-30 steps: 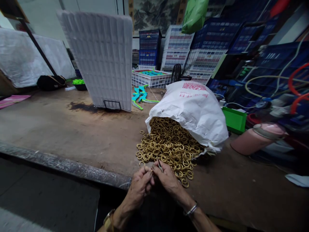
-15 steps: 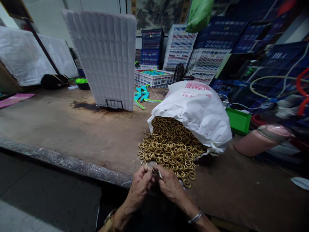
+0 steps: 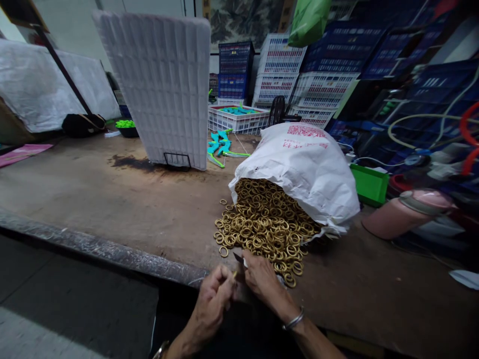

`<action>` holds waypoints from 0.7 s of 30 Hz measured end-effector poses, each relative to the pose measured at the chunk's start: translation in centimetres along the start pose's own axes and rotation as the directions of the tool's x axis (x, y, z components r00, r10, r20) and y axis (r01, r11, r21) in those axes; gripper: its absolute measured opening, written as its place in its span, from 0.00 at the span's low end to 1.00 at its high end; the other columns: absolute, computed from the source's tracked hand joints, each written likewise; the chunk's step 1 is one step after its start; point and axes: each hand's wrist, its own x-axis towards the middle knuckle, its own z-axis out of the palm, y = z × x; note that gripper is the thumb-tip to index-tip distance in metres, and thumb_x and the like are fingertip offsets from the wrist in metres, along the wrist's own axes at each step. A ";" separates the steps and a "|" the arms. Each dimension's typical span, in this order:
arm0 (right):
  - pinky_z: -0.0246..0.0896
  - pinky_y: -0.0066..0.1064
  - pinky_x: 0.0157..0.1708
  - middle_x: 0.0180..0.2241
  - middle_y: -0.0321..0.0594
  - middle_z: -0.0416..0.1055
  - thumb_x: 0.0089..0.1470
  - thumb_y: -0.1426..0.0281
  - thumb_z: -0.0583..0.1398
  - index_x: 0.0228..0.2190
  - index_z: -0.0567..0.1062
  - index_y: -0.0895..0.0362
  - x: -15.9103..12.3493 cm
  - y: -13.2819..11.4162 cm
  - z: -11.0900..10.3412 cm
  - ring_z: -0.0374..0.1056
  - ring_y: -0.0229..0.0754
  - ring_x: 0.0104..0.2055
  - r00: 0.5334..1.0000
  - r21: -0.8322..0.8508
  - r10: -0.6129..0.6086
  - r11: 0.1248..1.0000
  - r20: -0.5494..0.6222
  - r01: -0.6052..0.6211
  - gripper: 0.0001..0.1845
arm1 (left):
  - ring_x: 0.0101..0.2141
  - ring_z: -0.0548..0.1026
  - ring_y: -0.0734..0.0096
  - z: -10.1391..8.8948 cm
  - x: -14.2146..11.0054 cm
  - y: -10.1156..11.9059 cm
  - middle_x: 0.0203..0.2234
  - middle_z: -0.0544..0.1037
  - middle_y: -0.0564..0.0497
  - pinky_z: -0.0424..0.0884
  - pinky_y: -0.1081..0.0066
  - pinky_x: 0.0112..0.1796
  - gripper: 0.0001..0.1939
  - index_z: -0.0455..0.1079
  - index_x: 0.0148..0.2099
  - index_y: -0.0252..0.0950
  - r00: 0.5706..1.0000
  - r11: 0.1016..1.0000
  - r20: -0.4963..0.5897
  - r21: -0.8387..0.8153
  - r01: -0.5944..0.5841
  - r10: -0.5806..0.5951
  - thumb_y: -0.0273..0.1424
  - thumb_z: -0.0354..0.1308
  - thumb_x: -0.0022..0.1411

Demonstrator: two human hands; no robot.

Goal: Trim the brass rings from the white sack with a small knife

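My right hand (image 3: 263, 280) is closed around a small knife, whose dark blade (image 3: 238, 258) points up and to the left. Just left of it, my left hand (image 3: 214, 294) is pinched closed. A yellowish edge of a ring (image 3: 234, 274) shows at its fingertips; the rest is hidden by the fingers. Beyond both hands lies a heap of gold-coloured rings (image 3: 258, 229), spilling from the open mouth of a white woven sack (image 3: 303, 159) that lies on its side. A single loose ring (image 3: 223, 252) rests at the heap's near left edge.
The brown worktable (image 3: 149, 214) has its worn front edge close to my wrists. A white ribbed panel (image 3: 160, 89) stands upright behind. Right of the sack are a green tray (image 3: 369, 184) and a pink bottle (image 3: 406, 214). Blue-green toy bows (image 3: 220, 144) lie near a white crate (image 3: 239, 122).
My hands have moved apart. The left has drawn down and back towards me, and the knife in my right hand now shows clear of the left fingers.
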 end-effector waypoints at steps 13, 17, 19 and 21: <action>0.50 0.31 0.31 0.33 0.46 0.72 0.49 0.73 0.54 0.41 0.62 0.59 2.7 -3.5 2.5 0.68 0.45 0.34 0.992 -0.159 0.055 0.985 -0.114 -0.073 0.15 | 0.16 0.60 0.83 -2.7 -0.9 -0.3 0.23 0.69 0.54 0.50 0.81 0.15 0.08 0.64 0.34 0.36 0.974 0.830 -0.031 -0.529 0.174 -0.224 0.35 0.55 0.56; 0.50 0.32 0.31 0.32 0.44 0.71 0.50 0.72 0.53 0.41 0.62 0.59 3.0 -3.6 3.0 0.67 0.45 0.33 0.987 -0.161 0.050 0.984 -0.152 -0.074 0.14 | 0.20 0.65 0.81 -3.6 -0.7 -0.6 0.24 0.69 0.54 0.55 0.80 0.17 0.09 0.67 0.36 0.35 0.958 0.713 0.000 -0.668 0.214 -0.287 0.32 0.59 0.52; 0.49 0.31 0.30 0.31 0.44 0.71 0.50 0.71 0.53 0.40 0.62 0.58 3.1 -3.5 3.0 0.66 0.45 0.32 0.985 -0.143 0.045 0.987 -0.169 -0.070 0.13 | 0.22 0.67 0.79 -4.0 -0.5 -0.8 0.25 0.69 0.53 0.56 0.80 0.17 0.08 0.66 0.30 0.32 0.953 0.679 -0.007 -0.702 0.212 -0.304 0.31 0.61 0.50; 0.48 0.31 0.29 0.30 0.42 0.71 0.49 0.71 0.52 0.39 0.63 0.58 3.1 -3.5 2.9 0.66 0.44 0.31 0.983 -0.118 0.042 0.991 -0.180 -0.064 0.12 | 0.24 0.68 0.77 -4.2 -0.3 -1.0 0.25 0.70 0.51 0.57 0.80 0.17 0.09 0.65 0.27 0.31 0.950 0.677 -0.025 -0.708 0.203 -0.311 0.31 0.62 0.49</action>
